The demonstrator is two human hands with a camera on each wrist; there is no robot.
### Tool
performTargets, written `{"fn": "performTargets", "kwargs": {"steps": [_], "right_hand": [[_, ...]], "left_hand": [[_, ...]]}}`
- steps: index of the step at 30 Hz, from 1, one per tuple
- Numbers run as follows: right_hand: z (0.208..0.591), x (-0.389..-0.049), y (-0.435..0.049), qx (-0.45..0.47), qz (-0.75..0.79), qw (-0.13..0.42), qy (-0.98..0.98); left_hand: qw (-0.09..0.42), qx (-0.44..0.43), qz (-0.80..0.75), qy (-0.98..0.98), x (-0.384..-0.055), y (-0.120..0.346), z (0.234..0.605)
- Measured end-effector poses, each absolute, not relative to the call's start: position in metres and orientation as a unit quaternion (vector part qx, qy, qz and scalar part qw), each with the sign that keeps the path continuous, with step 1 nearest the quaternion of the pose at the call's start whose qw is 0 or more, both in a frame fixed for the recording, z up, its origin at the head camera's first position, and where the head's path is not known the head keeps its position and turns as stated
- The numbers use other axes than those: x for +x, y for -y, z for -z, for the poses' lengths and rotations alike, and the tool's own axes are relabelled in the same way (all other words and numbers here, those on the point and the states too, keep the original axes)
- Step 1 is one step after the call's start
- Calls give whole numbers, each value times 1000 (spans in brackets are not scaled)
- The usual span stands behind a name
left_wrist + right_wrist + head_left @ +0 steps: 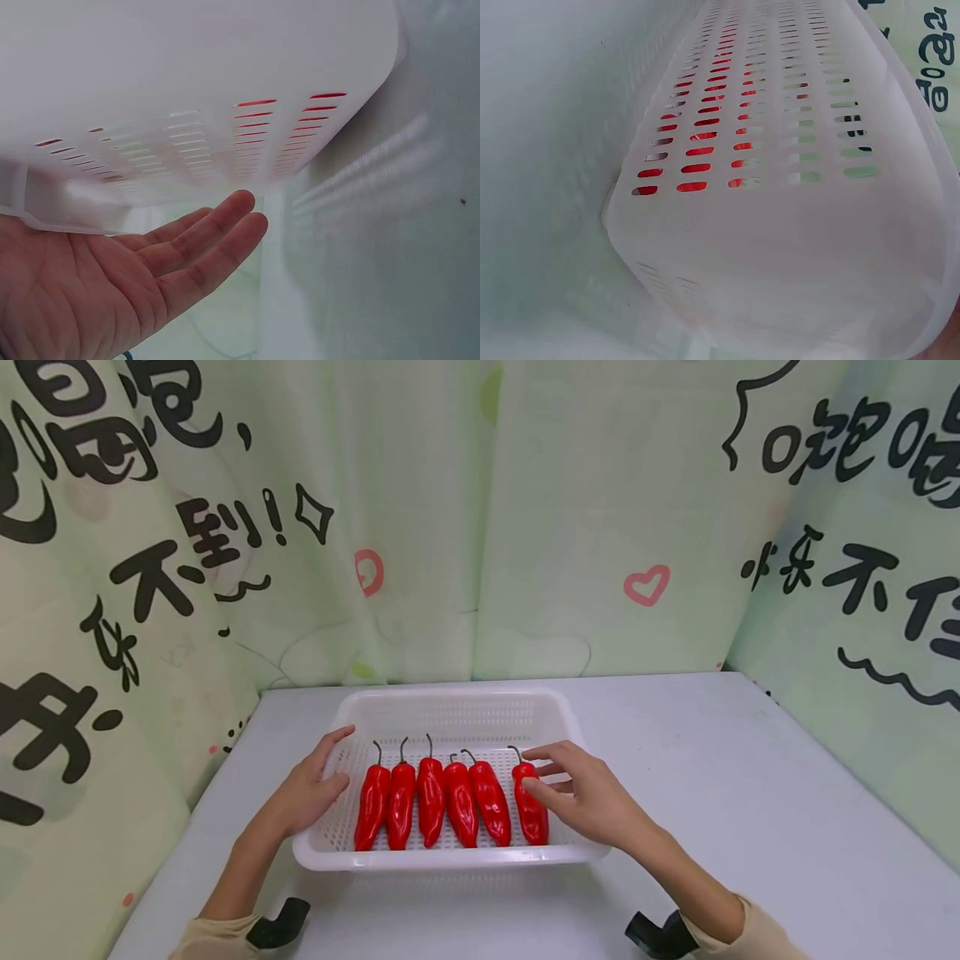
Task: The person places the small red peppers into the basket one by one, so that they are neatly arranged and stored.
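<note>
A white slotted plastic basket (pixel 450 858) holds several glossy red chili peppers (pixel 431 802) with dark curved stems, side by side. At its left end my left hand (pixel 311 789) rests against the rim, thumb over the edge. The left wrist view shows that hand's fingers (pixel 202 259) nearly straight beside the basket wall (pixel 195 60). Inside the right end, my right hand (pixel 592 793) pinches the upper part of the rightmost chili pepper (pixel 532 818) between thumb and fingers. In the right wrist view the basket wall (pixel 772 247) hides most of that hand; red shows through its slots.
The basket stands on a white table (pixel 697 760). Pale green curtains (pixel 562 510) with black lettering enclose the back and sides. Black straps (pixel 279 924) sit at both wrists.
</note>
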State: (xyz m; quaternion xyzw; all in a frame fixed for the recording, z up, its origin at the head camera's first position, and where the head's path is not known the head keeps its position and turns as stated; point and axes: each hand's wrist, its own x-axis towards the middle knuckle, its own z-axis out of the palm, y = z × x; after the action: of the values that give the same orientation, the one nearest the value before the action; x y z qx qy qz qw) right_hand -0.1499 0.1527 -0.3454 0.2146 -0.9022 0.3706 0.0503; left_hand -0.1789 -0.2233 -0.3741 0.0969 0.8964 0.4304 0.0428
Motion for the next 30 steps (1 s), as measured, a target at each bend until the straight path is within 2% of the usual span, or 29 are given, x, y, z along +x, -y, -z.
{"fn": "performTargets", "kwargs": {"steps": [5, 18, 30], "right_hand": [[346, -144, -161, 206, -387, 96, 894], [341, -128, -180, 182, -417, 171, 874], [342, -121, -195, 173, -417, 199, 870]], "left_hand": [[40, 97, -434, -895, -179, 223, 374], [38, 108, -427, -897, -178, 223, 373], [41, 106, -428, -897, -175, 224, 370]]}}
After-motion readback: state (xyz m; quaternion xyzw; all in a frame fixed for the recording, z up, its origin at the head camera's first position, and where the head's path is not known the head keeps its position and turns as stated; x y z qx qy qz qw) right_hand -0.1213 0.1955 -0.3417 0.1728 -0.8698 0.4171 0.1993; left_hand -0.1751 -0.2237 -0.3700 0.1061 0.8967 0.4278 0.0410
